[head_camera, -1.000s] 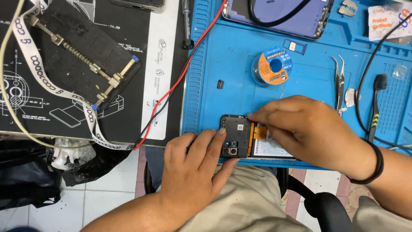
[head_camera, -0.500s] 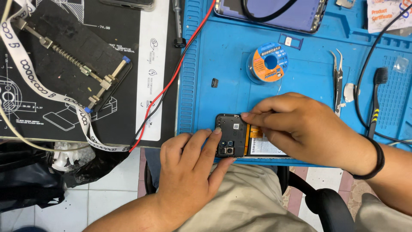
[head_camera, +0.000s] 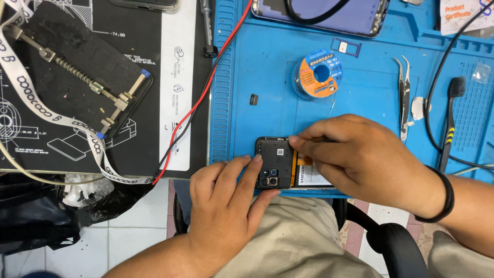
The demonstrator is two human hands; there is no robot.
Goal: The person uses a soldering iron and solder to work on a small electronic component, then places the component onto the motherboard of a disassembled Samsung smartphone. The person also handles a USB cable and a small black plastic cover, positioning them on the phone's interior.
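The right hand [head_camera: 365, 154] lies over the opened phone [head_camera: 278, 163] at the lower middle of the frame, and its fingertips [head_camera: 297, 141] pinch something thin at the top edge of the phone; the grip is clenched, but what it holds is too small to tell. The left hand [head_camera: 226, 206] comes from below, its fingers are stretched flat and press on the left and lower side of the phone, so this grip is released and only steadies. The phone has its back cover off, with a black inner plate and the camera at the left, and a battery [head_camera: 309, 175] partly hidden under the right hand. It lies at the near edge of the blue mat [head_camera: 257, 62] on the bench. Above it, in the middle of the mat, is an orange and blue spool [head_camera: 319, 73]. To the right are tweezers [head_camera: 404, 92] and a black brush [head_camera: 448, 123]. At the upper edge lies another phone [head_camera: 329, 15], purple. A red wire [head_camera: 206, 87] runs across the left border of the mat. In the upper left of the frame is a black holder with a metal clamp [head_camera: 82, 82], and a white strap [head_camera: 31, 98] crosses it.
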